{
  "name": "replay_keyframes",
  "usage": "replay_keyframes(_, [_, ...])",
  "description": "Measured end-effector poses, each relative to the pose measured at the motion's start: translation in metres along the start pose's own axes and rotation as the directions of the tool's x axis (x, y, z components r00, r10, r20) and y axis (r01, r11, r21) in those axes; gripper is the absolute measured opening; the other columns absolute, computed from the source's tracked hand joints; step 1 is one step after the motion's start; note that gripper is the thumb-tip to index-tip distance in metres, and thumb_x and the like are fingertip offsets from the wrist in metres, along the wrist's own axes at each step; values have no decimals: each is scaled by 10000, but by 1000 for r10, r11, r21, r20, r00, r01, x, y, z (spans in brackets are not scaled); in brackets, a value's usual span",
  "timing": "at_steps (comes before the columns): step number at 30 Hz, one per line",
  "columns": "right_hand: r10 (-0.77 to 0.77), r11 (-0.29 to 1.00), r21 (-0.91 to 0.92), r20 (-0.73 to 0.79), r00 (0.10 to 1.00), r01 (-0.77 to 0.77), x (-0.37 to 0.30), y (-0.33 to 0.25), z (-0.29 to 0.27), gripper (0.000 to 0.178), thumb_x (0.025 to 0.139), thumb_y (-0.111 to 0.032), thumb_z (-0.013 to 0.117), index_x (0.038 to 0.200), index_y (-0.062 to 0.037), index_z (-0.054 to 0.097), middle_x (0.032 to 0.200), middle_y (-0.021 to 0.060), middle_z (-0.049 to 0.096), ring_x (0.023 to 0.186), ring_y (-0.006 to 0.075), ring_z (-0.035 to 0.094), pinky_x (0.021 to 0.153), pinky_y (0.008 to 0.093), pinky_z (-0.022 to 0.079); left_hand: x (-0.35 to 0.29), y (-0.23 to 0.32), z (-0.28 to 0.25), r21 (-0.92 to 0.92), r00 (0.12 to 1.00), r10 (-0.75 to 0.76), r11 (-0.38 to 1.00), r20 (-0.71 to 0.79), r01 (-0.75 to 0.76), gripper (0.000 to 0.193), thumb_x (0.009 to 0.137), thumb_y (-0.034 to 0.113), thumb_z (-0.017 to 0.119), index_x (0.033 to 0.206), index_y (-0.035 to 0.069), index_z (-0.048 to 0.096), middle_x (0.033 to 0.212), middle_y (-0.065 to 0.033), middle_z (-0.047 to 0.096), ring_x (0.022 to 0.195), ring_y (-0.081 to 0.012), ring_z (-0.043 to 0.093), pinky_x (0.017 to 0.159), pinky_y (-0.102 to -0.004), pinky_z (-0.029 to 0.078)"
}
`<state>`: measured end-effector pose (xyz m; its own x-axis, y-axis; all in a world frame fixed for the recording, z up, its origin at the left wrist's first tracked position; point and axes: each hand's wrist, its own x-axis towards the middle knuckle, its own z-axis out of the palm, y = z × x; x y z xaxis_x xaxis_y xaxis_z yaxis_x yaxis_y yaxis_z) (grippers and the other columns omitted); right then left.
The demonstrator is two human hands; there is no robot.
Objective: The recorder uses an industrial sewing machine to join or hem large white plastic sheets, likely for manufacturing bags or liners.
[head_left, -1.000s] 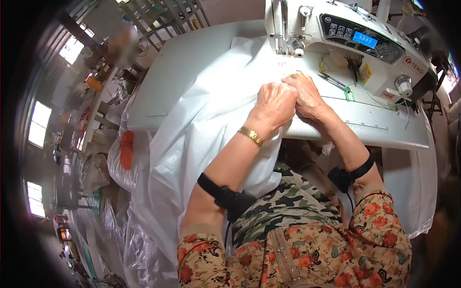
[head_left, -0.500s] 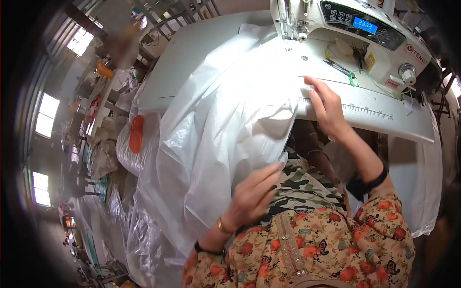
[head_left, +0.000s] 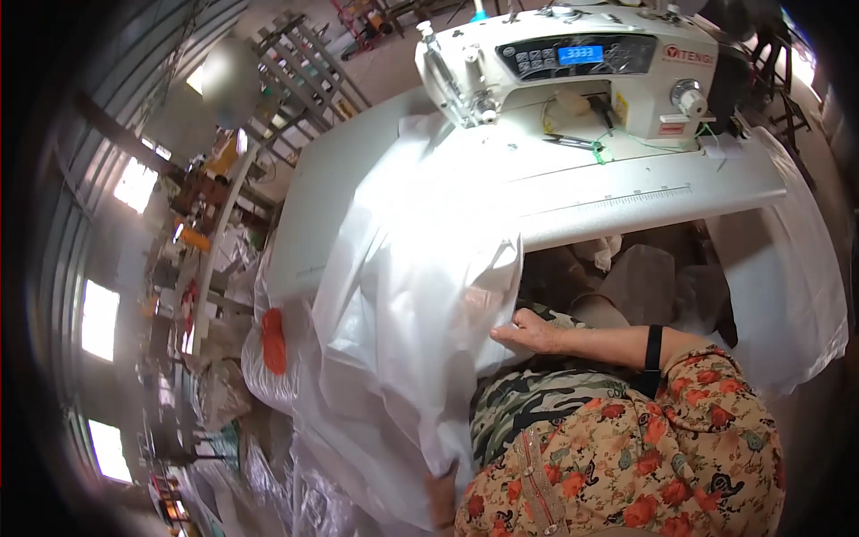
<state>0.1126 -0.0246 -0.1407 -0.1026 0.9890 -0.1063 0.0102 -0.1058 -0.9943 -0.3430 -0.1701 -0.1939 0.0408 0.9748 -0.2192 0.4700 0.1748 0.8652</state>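
Note:
A large sheet of white fabric [head_left: 420, 268] hangs from the white sewing table [head_left: 644, 192] down over my lap. Its top end lies under the needle of the white sewing machine [head_left: 582, 72]. My right hand [head_left: 530, 334] is below the table edge, its fingers closed on the fabric's right edge. Low beside my knee, my left hand [head_left: 440, 497] grips the fabric's bottom part and is mostly hidden behind it.
More white cloth [head_left: 787, 295] hangs off the table's right end. Clear bags of white material and an orange piece [head_left: 273, 340] lie on the floor at my left. Metal racks [head_left: 304, 63] and cluttered benches stand further left.
Both hands have left the table top. My right hand dropped from the table edge to my lap, and my left hand moved further down along the fabric. The view tilted downward.

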Motion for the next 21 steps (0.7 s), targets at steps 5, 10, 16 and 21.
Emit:
replay_keyframes(5, [35,992,-113,-135,990,-50,-19,-45,-3,415,937,-359,574,953,49,653,790,56,634,743,121,540,697,319,469,4,64,-103,-208,986,-90,976,-141,60,427,886,223,654,1196,-41,526,1049,-239,619,1005,-381,600,903,-464,484])
replay_keyframes(10, [-157,985,-25,256,954,168,-51,-94,-4,426,980,-310,496,838,56,661,724,97,653,698,144,589,684,309,480,31,180,-188,-52,883,61,994,-466,-96,374,909,201,611,1209,-18,563,1109,-214,593,1014,-347,582,922,-413,479])
replay_keyframes(16, [-130,915,-392,-55,990,99,-58,-74,-28,415,943,-311,525,781,57,631,757,137,662,685,214,600,653,378,461,70,251,-111,989,589,799,150,-120,-2,177,893,134,643,963,-27,626,935,-120,691,768,-211,658,693,-320,518])
replay_keyframes(21, [-92,995,26,-242,966,101,-72,-72,-14,298,960,-234,531,963,48,626,887,73,668,796,124,595,683,337,474,24,285,6,127,804,357,877,475,-464,157,867,113,652,958,-11,679,979,-171,709,870,-262,697,773,-331,529])
